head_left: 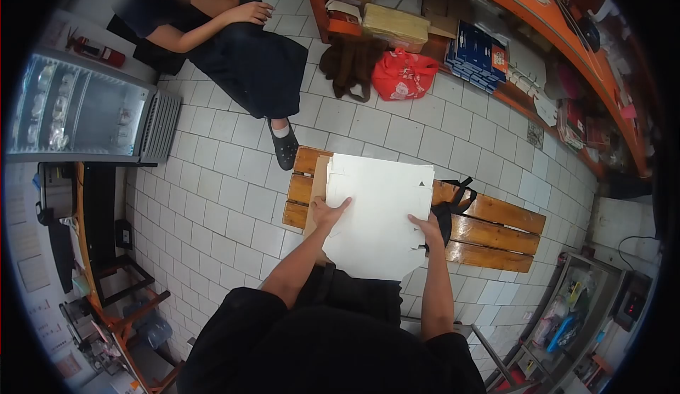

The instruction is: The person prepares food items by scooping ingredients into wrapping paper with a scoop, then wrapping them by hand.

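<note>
A stack of large white cardboard sheets lies in front of me, over the near part of a slatted wooden bench and close to my lap. Its edges have small notches, and a small dark triangular mark shows near the top right corner. My left hand grips the left edge, thumb on top and fingers hidden beneath. On the opposite edge, my right hand holds the stack the same way. Brown cardboard shows along the left side. Just right of the stack, a black strap rests on the bench.
Another person sits ahead on the left, one shoe near the bench. A glass-door fridge stands at left. Along the shelving sit a red bag and stacked blue boxes. A metal rack is at right.
</note>
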`<state>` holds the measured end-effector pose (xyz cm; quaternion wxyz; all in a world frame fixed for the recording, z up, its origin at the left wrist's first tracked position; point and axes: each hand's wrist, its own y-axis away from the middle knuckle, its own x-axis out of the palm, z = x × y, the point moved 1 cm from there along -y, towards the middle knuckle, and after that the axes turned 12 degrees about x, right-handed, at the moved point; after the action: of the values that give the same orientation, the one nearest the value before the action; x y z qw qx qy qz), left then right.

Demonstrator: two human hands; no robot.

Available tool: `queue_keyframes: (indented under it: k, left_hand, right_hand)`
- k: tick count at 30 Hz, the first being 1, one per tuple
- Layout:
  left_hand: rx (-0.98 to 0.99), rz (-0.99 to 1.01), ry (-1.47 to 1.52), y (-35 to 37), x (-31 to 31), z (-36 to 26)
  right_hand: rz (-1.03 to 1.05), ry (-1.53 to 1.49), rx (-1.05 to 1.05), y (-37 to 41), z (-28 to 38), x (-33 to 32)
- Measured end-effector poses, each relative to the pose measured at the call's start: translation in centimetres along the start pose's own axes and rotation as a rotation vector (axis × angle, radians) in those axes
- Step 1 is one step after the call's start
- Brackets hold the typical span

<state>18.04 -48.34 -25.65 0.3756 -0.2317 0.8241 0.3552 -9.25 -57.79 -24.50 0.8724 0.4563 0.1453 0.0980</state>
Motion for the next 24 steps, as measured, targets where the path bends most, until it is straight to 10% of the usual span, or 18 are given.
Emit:
queue_keyframes:
  k: [3,5,9,10,11,15,24]
  left_hand:
    - [-0.026,0.010,0.093,-0.7,0.3,1.3]
    - [-0.153,0.318,0.562,-2.2,-0.5,2.3]
    - [-0.274,0.270,1.555,-2.1,-2.7,2.1]
    - [-0.050,0.097,1.658,-1.5,-5.1,-0.1]
    - [-0.265,-0.170,1.470,-2.0,-4.2,1.0]
    - [-0.020,-0.002,1.548,-0.6,-6.5,7.3]
    - [0.744,0.284,1.905,-7.6,-9.3,4.9]
  right_hand:
    - [0.080,-0.019,0.012,4.1,2.5,0.4]
    - [-0.047,0.153,-0.237,5.7,1.9,1.4]
    - [-0.190,0.436,-0.896,17.8,4.6,6.5]
    - [-0.167,0.566,-0.945,20.3,4.1,7.4]
    - [-0.175,0.552,-0.935,22.1,3.6,8.4]
    - [-0.307,0.900,-1.412,25.7,2.7,10.6]
    - [-0.340,0.318,-1.133,23.8,4.0,10.2]
